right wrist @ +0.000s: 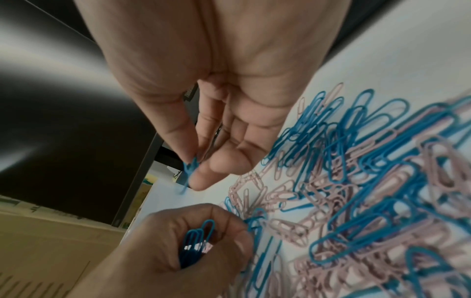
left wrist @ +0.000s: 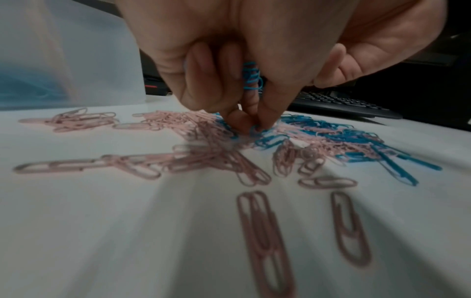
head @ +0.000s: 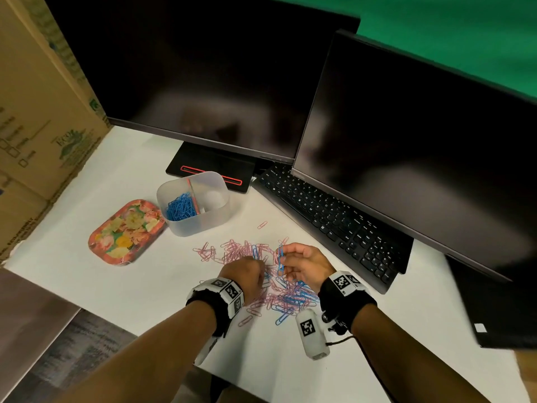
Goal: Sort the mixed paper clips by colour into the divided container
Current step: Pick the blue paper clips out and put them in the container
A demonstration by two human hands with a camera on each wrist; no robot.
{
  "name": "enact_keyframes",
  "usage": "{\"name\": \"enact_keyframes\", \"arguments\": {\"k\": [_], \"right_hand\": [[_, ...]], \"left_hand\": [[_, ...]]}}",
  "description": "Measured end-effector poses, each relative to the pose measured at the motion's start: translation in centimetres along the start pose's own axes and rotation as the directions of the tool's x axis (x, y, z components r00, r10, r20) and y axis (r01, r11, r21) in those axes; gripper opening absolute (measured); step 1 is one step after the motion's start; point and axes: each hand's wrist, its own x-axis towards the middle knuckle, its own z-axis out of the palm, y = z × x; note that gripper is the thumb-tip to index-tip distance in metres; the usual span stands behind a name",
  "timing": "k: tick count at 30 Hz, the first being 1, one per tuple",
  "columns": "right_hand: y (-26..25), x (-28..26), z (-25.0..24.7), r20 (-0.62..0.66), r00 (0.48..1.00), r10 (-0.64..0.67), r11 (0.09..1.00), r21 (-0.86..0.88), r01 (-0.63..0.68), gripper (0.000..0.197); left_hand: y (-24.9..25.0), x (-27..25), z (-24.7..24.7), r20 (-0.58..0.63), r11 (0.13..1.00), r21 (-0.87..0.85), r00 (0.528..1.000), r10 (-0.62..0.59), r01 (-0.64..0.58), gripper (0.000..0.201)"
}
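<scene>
A mixed pile of pink and blue paper clips (head: 261, 274) lies on the white table. My left hand (head: 247, 271) is curled over the pile, keeps several blue clips (left wrist: 251, 75) in its palm and pinches one more blue clip (left wrist: 256, 129) off the pile. My right hand (head: 302, 264) is raised a little above the pile and pinches blue clips (head: 280, 258) between thumb and fingers (right wrist: 190, 171). The translucent divided container (head: 203, 221) stands beyond the pile, its left compartment holding blue clips (head: 181, 207); its right compartment looks empty.
A floral tray (head: 125, 232) lies left of the container. A black keyboard (head: 328, 219) and two dark monitors (head: 203, 77) stand behind and to the right. A cardboard box (head: 37, 126) walls the left side. One pink clip (head: 262, 225) lies apart near the container.
</scene>
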Motion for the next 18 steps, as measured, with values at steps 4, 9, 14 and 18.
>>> {"name": "enact_keyframes", "arguments": {"k": [4, 9, 14, 18], "right_hand": [[0.0, -0.4, -0.3, -0.015, 1.000, -0.015, 1.000, -0.003, 0.015, 0.017], [-0.4, -0.5, -0.4, -0.035, 0.999, -0.008, 0.999, 0.031, 0.009, 0.018], [-0.7, -0.7, -0.2, -0.014, 1.000, -0.016, 0.998, 0.063, 0.017, 0.016], [-1.6, -0.8, 1.0, 0.019, 0.997, -0.080, 0.997, -0.010, 0.080, 0.018]], "left_hand": [[-0.4, 0.1, -0.5, -0.054, 0.972, -0.223, 0.995, -0.087, 0.073, 0.017], [-1.4, 0.0, -1.0, 0.016, 0.685, -0.705, 0.970, -0.244, 0.184, 0.010], [-1.0, -1.2, -3.1, 0.196, 0.242, -0.934, 0.943, -0.271, 0.263, 0.027], [-0.8, -1.3, -3.1, 0.361, -0.215, -0.923, 0.911, -0.201, 0.318, 0.026]]}}
